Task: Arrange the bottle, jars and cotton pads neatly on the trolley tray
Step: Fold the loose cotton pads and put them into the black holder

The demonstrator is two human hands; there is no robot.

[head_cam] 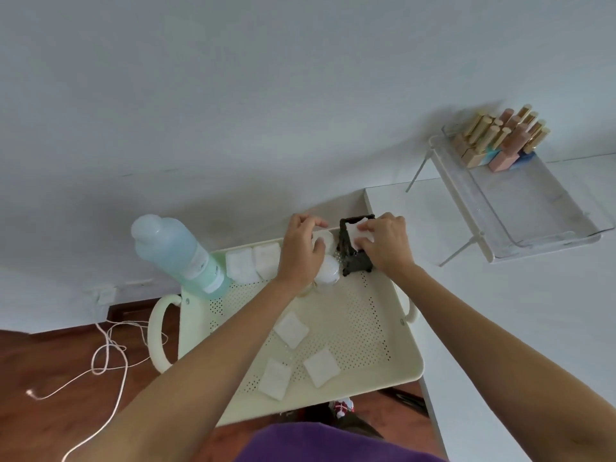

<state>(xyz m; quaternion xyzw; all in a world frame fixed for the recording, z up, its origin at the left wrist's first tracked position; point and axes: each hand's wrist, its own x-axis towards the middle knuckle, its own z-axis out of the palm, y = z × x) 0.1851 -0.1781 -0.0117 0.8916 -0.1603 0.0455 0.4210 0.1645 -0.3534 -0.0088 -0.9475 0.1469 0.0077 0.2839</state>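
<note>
The cream perforated trolley tray [360,331] is below me. A tall pale green bottle [181,258] stands in its far left corner. A black holder [355,258] stands at the far edge; my right hand [383,243] pinches a white cotton pad [358,230] at its open top. My left hand [301,250] rests over two white jars [328,273], fingers curled on the farther one. Two cotton pads [253,263] lie by the bottle, and three more [293,356] are scattered at the tray's near side.
A white table [500,311] adjoins the tray on the right, carrying a raised clear organiser [520,201] with gold-capped cosmetics [500,138]. A white wall is behind. White cables [106,355] trail over the wooden floor at the left.
</note>
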